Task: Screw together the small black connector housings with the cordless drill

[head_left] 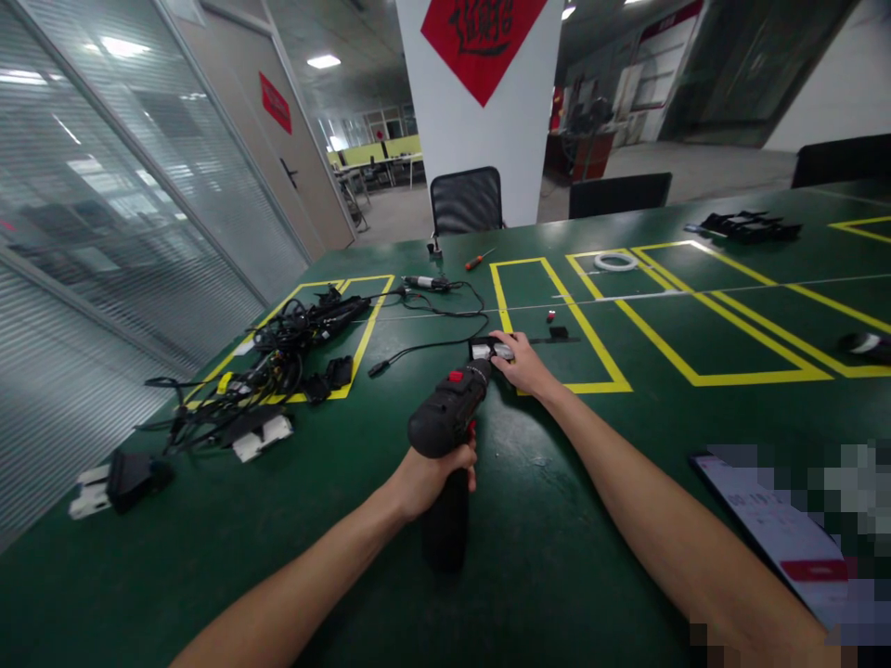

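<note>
Near the middle of the green bench (334, 566), our left hand (432, 475) grips the black cordless drill (449, 416) while our right hand (527, 368) pinches a small black-and-silver part (489, 351) at its tip, where a slipping bit could nick us.

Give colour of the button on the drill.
Red button on a black drill; clearest in the head view.

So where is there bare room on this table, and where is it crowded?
Bare green lies inside the large yellow-taped box right of the right hand and its small part, and near, between the drill in the left hand and the right forearm. Crowded: the cable tangle at left.
</note>
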Demonstrator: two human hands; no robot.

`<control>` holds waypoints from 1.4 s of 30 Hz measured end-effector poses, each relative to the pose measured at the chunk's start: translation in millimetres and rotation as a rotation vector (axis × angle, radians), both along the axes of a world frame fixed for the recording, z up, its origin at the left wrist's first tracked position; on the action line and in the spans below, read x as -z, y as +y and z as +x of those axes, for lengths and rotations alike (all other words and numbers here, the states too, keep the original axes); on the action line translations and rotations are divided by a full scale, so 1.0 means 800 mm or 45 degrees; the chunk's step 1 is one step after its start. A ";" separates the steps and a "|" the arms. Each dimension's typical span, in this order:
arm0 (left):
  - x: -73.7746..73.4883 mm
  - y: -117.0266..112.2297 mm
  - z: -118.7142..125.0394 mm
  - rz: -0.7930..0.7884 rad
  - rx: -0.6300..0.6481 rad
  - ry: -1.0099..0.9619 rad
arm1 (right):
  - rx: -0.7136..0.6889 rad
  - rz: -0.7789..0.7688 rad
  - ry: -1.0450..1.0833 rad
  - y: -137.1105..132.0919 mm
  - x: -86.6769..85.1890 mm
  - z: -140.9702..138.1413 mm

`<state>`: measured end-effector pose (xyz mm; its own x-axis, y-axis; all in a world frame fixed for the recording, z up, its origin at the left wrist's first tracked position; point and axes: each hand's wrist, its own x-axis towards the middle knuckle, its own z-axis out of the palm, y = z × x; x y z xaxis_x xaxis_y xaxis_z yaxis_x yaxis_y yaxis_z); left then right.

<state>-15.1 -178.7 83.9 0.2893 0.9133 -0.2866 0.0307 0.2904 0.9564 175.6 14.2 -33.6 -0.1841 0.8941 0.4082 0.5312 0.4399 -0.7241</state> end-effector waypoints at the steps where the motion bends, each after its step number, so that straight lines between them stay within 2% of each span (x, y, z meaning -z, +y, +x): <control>1: 0.000 -0.001 0.000 0.008 -0.005 -0.004 | 0.003 0.002 -0.004 0.000 0.000 0.000; 17: -0.004 -0.003 0.000 0.040 0.000 0.022 | 0.039 0.034 -0.020 0.004 0.003 -0.002; 31: -0.007 -0.004 0.002 0.068 0.013 0.055 | 0.054 0.012 -0.030 -0.004 -0.006 -0.003; 42: -0.010 -0.005 0.003 0.049 0.015 0.081 | 0.054 0.016 -0.013 -0.001 -0.002 -0.004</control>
<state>-13.0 -182.6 91.8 0.2823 0.9207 -0.2696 0.0953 0.2527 0.9628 172.4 13.3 -32.3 -0.1502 0.8959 0.4180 0.5573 0.4260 -0.7127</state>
